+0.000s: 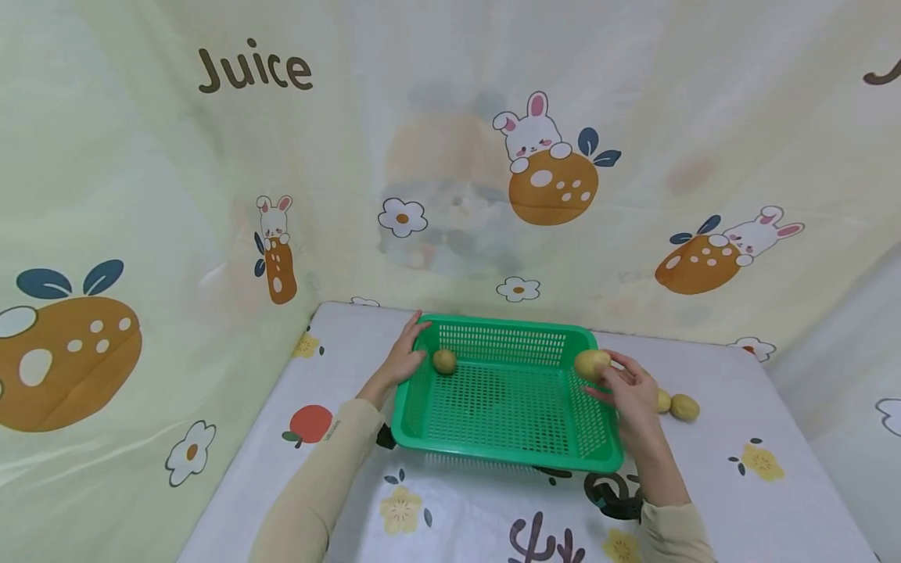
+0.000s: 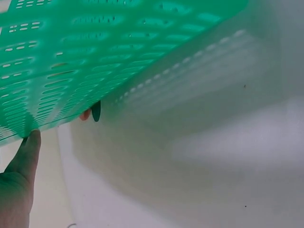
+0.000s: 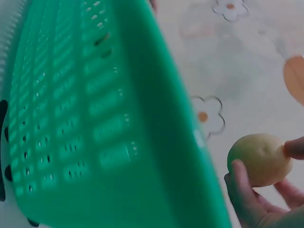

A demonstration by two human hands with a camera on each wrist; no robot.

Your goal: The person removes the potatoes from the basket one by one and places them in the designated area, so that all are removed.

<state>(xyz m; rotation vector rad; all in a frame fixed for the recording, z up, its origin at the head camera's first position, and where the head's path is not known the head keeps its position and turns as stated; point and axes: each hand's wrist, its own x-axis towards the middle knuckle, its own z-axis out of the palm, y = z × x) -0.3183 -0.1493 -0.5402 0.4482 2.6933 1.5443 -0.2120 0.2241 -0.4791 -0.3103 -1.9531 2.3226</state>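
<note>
A green plastic basket (image 1: 503,461) with slotted walls is in front of me. My left hand (image 1: 403,361) holds its left rim near the back corner, thumb at the rim and fingers at the corner. Over the basket's right rim, my right hand (image 1: 633,395) grips a yellowish-brown potato (image 1: 591,364) between thumb and fingers; the right wrist view shows this potato (image 3: 260,160) just beyond the green wall. One browner potato (image 1: 444,361) lies inside at the back left. Two more potatoes (image 1: 684,407) lie on the table right of the basket, one partly hidden by my right hand.
A white printed cloth (image 1: 711,469) covers the table. Printed curtains (image 1: 450,156) rise behind it and on both sides. Black straps (image 1: 611,504) show near my right wrist, in front of the basket.
</note>
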